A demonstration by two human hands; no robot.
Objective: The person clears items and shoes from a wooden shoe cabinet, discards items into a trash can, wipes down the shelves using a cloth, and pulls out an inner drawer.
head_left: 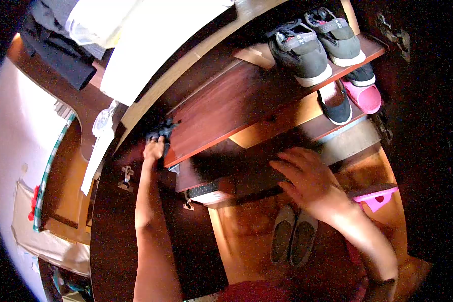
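My left hand [154, 149] reaches to the left end of the upper red-brown shelf [221, 113]. Its fingers are closed on a dark, lumpy object [162, 130], too shadowed and blurred for me to tell its kind. My right hand [307, 181] is in the air before the lower shelves, fingers apart and holding nothing. A pair of grey sneakers with white soles [303, 55] stands at the shelf's right end. Below them are a black slip-on shoe [335, 106] and a pink clog [366, 96].
Grey flat shoes [283, 234] stand on the floor beneath my right hand. A pink plastic item [376, 198] is at the right. A dark cabinet door [118, 236] stands open on the left. A black dotted box [205, 190] sits on the lower shelf.
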